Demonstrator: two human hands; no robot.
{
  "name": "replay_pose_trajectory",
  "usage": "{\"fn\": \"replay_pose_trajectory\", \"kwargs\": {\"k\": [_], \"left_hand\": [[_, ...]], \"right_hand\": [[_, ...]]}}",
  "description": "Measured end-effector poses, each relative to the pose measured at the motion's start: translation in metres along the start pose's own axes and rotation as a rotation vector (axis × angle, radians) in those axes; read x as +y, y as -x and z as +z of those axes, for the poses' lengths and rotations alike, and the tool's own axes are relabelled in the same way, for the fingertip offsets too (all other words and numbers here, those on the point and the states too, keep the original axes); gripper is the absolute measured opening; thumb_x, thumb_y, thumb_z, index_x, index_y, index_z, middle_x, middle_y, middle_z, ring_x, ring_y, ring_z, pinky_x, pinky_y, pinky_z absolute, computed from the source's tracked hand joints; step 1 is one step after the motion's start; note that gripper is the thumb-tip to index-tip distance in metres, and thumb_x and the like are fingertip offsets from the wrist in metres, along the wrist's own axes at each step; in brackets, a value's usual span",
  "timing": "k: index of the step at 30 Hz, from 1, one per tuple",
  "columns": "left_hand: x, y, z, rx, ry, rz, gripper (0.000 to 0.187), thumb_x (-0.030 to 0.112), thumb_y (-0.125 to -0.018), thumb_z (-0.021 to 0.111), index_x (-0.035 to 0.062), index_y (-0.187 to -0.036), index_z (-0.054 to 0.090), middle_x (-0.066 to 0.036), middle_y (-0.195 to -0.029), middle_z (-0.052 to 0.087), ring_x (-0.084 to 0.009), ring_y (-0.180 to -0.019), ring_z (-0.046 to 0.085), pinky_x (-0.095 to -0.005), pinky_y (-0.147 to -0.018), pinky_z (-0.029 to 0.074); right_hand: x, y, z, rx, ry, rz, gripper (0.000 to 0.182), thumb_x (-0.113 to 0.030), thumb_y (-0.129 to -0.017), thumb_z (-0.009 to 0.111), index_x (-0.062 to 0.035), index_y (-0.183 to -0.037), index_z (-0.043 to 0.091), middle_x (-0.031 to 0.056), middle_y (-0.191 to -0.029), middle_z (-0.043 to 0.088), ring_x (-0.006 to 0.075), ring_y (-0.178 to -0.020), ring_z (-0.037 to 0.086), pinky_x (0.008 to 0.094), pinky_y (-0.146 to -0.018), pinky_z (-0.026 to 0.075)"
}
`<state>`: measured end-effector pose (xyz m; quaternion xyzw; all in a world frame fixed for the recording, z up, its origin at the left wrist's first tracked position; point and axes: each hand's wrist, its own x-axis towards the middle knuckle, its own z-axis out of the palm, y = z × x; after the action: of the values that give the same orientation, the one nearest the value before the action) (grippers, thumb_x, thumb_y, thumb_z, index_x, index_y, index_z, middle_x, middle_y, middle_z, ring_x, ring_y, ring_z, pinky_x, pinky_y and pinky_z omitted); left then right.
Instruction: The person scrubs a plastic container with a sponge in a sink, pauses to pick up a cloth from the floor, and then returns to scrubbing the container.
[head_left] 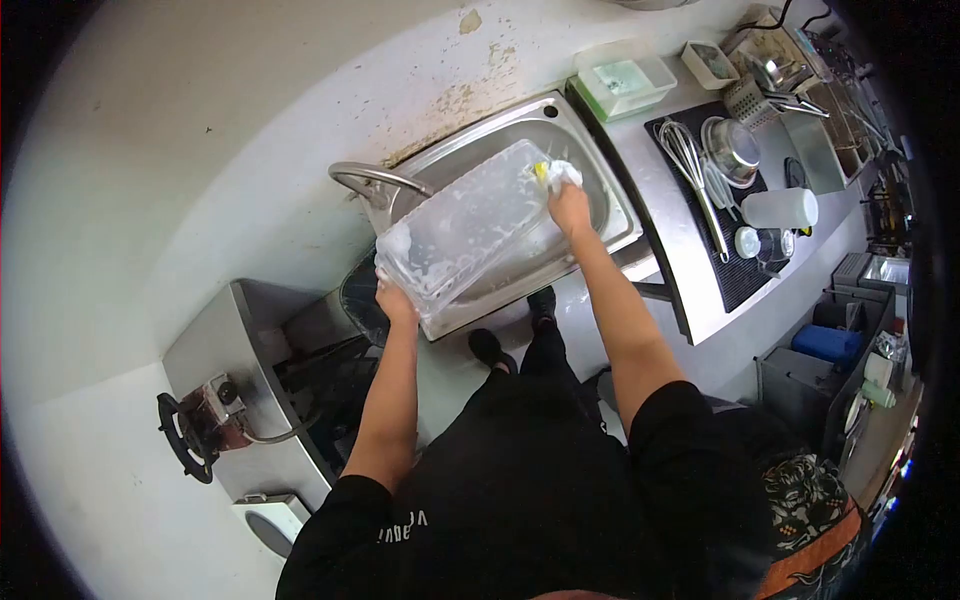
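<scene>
A long clear plastic container (465, 225) with soap suds on it lies tilted over the steel sink (440, 325). My left hand (396, 300) grips its near left corner, the fingers partly hidden by the container's edge. At the far right end my right hand (568, 205) is closed on a foamy yellow sponge (542, 171), which touches the container's rim. Foam covers some of the right fingers. The curved faucet (375, 175) rises behind the container, at the sink's left.
Right of the sink, a counter (665, 240) holds a black mat (735, 270) with a whisk (695, 175), a metal bowl (733, 148) and a white bottle (780, 209). A green-tinted tub (625, 82) stands behind. Steel equipment (215, 350) is at the left.
</scene>
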<state>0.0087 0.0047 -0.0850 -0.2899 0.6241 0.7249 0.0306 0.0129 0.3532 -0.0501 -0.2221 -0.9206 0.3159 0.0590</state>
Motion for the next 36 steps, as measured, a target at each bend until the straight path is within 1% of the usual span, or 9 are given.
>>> {"fn": "replay_pose_trajectory", "kwargs": {"k": [9, 13, 16, 17, 20, 22, 25, 28, 36], "left_hand": [[0.029, 0.02, 0.024, -0.005, 0.151, -0.072, 0.047, 0.035, -0.09, 0.037, -0.0052, -0.108, 0.052, -0.015, -0.1, 0.058, -0.0262, -0.084, 0.06, -0.0356, -0.068, 0.049], [0.013, 0.006, 0.013, -0.071, 0.166, -0.063, 0.045, 0.034, -0.09, 0.038, -0.005, -0.105, 0.054, -0.015, -0.097, 0.059, -0.0268, -0.082, 0.06, -0.0355, -0.068, 0.05], [0.003, -0.002, 0.004, -0.076, 0.168, -0.045, 0.044, 0.033, -0.089, 0.038, -0.0049, -0.103, 0.055, -0.015, -0.096, 0.06, -0.0267, -0.081, 0.06, -0.0356, -0.068, 0.05], [0.002, -0.004, 0.005, -0.065, 0.174, -0.042, 0.044, 0.033, -0.09, 0.037, -0.0048, -0.103, 0.055, -0.015, -0.096, 0.06, -0.0267, -0.081, 0.06, -0.0358, -0.069, 0.05], [0.014, 0.006, 0.009, -0.125, 0.145, -0.068, 0.04, 0.028, -0.091, 0.034, -0.0026, -0.113, 0.047, -0.014, -0.106, 0.055, -0.0294, -0.091, 0.057, -0.04, -0.078, 0.049], [0.024, 0.016, 0.014, -0.105, 0.136, -0.074, 0.041, 0.028, -0.091, 0.035, -0.0026, -0.114, 0.047, -0.013, -0.106, 0.055, -0.0293, -0.091, 0.058, -0.0399, -0.078, 0.049], [0.019, 0.012, 0.015, -0.087, 0.176, -0.044, 0.042, 0.031, -0.091, 0.035, -0.0038, -0.11, 0.05, -0.014, -0.102, 0.057, -0.0275, -0.088, 0.059, -0.037, -0.075, 0.049], [0.017, 0.013, 0.015, -0.053, 0.16, -0.031, 0.043, 0.032, -0.091, 0.036, -0.0052, -0.106, 0.053, -0.014, -0.099, 0.059, -0.0255, -0.085, 0.06, -0.0342, -0.073, 0.049], [0.017, 0.007, 0.018, 0.049, 0.093, -0.014, 0.046, 0.033, -0.092, 0.035, -0.0071, -0.101, 0.055, -0.015, -0.093, 0.06, -0.026, -0.081, 0.06, -0.0345, -0.068, 0.047]], "right_hand": [[-0.109, 0.128, 0.011, -0.159, -0.082, -0.489, 0.059, -0.017, -0.068, 0.058, 0.0011, -0.121, 0.041, 0.0271, -0.1, 0.054, 0.0411, -0.101, 0.049, 0.0445, -0.094, 0.035], [-0.006, -0.005, -0.015, -0.004, -0.034, 0.029, 0.024, -0.023, -0.078, 0.053, 0.0007, -0.077, 0.059, 0.0228, -0.077, 0.059, 0.0351, -0.067, 0.059, 0.0431, -0.057, 0.047], [-0.026, 0.003, 0.007, -0.074, -0.046, 0.129, 0.019, -0.016, -0.073, 0.055, -0.0007, -0.083, 0.06, 0.0195, -0.084, 0.06, 0.0331, -0.08, 0.059, 0.0467, -0.073, 0.044], [-0.054, 0.025, 0.002, -0.299, 0.262, -0.202, 0.025, -0.016, -0.071, 0.055, -0.0009, -0.09, 0.06, 0.0192, -0.095, 0.059, 0.0301, -0.092, 0.056, 0.0493, -0.088, 0.036], [-0.091, 0.093, 0.048, 0.058, 0.235, -0.472, 0.033, -0.016, -0.071, 0.054, -0.0002, -0.1, 0.057, 0.0163, -0.1, 0.058, 0.0275, -0.098, 0.054, 0.0483, -0.099, 0.024], [-0.114, 0.093, 0.019, -0.242, 0.107, -0.636, 0.048, -0.014, -0.07, 0.054, 0.0026, -0.114, 0.048, 0.0184, -0.095, 0.058, 0.0295, -0.087, 0.057, 0.0443, -0.099, 0.027], [-0.073, 0.01, 0.036, -0.018, 0.105, -0.358, 0.042, -0.012, -0.069, 0.055, 0.0021, -0.108, 0.051, 0.0185, -0.094, 0.058, 0.0307, -0.087, 0.056, 0.0456, -0.101, 0.023], [-0.03, -0.077, 0.028, 0.035, 0.123, -0.171, 0.015, -0.011, -0.07, 0.052, 0.0016, -0.076, 0.059, 0.0212, -0.081, 0.059, 0.0349, -0.075, 0.058, 0.0407, -0.071, 0.047], [0.007, 0.016, -0.024, -0.044, 0.039, -0.06, 0.03, -0.013, -0.074, 0.054, 0.0038, -0.1, 0.053, 0.0238, -0.084, 0.058, 0.0376, -0.081, 0.056, 0.0454, -0.073, 0.045]]}}
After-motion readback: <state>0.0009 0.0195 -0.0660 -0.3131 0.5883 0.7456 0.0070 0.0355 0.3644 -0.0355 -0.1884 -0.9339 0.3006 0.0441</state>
